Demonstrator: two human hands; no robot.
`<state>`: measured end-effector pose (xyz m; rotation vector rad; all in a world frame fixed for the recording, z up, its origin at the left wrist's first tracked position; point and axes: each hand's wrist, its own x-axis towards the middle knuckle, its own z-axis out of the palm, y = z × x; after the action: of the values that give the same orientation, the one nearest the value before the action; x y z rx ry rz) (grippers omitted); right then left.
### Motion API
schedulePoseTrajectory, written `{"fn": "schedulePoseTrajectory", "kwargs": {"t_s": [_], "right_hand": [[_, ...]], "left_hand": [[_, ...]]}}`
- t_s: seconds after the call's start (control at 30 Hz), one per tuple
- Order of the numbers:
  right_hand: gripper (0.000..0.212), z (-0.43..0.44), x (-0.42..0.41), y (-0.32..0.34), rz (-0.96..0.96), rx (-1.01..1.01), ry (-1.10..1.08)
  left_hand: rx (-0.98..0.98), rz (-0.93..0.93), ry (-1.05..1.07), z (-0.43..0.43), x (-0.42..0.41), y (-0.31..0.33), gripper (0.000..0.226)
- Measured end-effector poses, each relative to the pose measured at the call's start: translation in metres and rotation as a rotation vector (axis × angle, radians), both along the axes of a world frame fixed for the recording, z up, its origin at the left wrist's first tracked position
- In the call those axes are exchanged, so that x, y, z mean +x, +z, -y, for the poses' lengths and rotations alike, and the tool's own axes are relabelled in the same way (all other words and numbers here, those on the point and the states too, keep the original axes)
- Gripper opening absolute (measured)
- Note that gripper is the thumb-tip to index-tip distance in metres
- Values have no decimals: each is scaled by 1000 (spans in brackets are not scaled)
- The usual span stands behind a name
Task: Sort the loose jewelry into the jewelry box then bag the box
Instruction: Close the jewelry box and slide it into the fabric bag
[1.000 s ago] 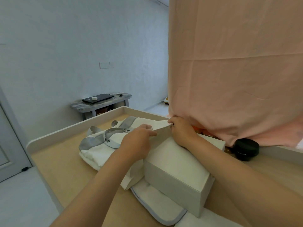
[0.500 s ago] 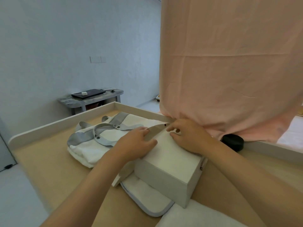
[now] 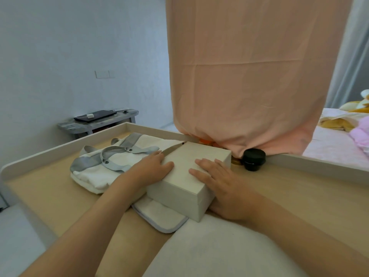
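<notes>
While left hand and right hand lay flat atop the white rectangular jewelry box, the grey-strapped cream fabric bag sat just left.

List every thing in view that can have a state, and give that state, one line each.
Box: lid shut, not yet bagged.
Bag: lying flat left of the box, handles down.
Left hand: open, flat on the box.
Right hand: open, flat on the box.
Black jar: upright.
Laptop: shut.
</notes>
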<state>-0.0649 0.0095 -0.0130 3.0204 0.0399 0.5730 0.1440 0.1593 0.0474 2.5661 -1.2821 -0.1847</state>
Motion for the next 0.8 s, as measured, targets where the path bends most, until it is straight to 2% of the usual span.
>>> {"fn": "schedulePoseTrajectory", "kwargs": {"t_s": [0.1, 0.2, 0.23, 0.3, 0.4, 0.63, 0.8], "right_hand": [[103, 0, 9, -5, 58, -77, 10], [85, -2, 11, 0, 88, -172, 33], [81, -4, 11, 3, 94, -183, 41], [79, -10, 12, 11, 107, -195, 51], [81, -19, 16, 17, 131, -158, 58], [83, -31, 27, 35, 128, -63, 121], [93, -30, 41, 50, 131, 11, 125]], "left_hand": [[-34, 24, 8, -4, -2, 3, 62], [-94, 52, -19, -11, 7, 7, 43], [-105, 49, -25, -14, 12, 8, 44], [-105, 7, -18, -21, 19, 16, 67], [-64, 4, -34, -30, 32, 28, 79], [-76, -24, -28, -44, 43, 41, 77], [-124, -50, -36, -47, 47, 43, 77]]}}
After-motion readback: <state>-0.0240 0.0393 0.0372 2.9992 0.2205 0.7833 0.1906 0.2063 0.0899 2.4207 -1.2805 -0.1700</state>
